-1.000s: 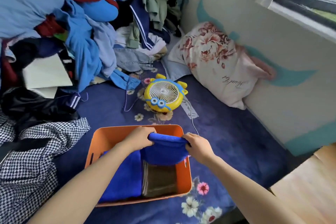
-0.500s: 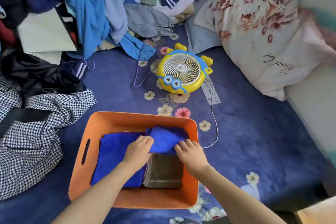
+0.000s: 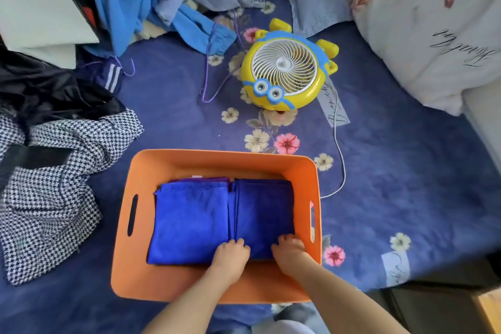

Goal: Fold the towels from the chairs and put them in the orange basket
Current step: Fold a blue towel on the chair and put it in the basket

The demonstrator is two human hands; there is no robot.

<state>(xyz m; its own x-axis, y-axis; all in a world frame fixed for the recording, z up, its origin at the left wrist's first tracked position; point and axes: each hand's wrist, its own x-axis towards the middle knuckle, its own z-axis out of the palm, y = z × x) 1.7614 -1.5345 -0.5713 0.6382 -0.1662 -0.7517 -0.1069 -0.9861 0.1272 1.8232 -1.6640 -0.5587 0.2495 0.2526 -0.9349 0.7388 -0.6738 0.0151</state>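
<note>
Inside basket (image 3: 217, 163), right half | towel (image 3: 263, 211) lies folded | left hand (image 3: 230, 255), right hand (image 3: 290, 252): fingers curled over its near edge, gripping | tip: tuck evenly, press flat, release gently.

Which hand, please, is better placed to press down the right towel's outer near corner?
Likely the right hand: it holds that corner of the right towel, by the basket wall; the left hand grips farther in.

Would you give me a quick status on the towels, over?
Left hand, right hand grip right blue towel. Beside left blue towel, inside orange basket. Nothing in the way.
</note>
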